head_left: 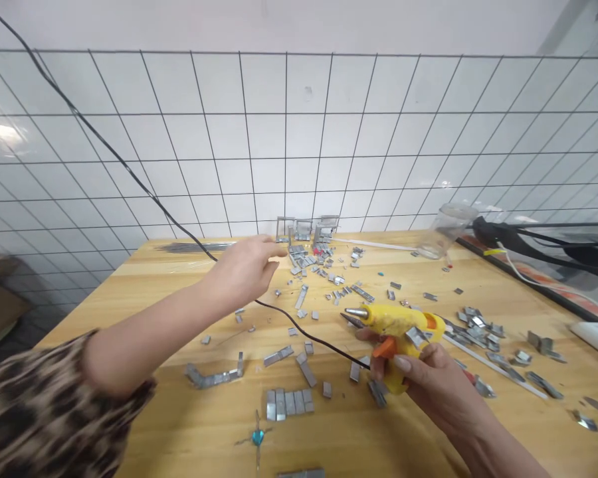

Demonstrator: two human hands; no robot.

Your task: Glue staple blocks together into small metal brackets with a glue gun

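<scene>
glue gun in right fingers

The 1 view looks from the person's head, facing forward and down across the wooden table to the tiled wall at the far side. It sits close above the near side (the left hand and right hand enter from near left and right).
</scene>
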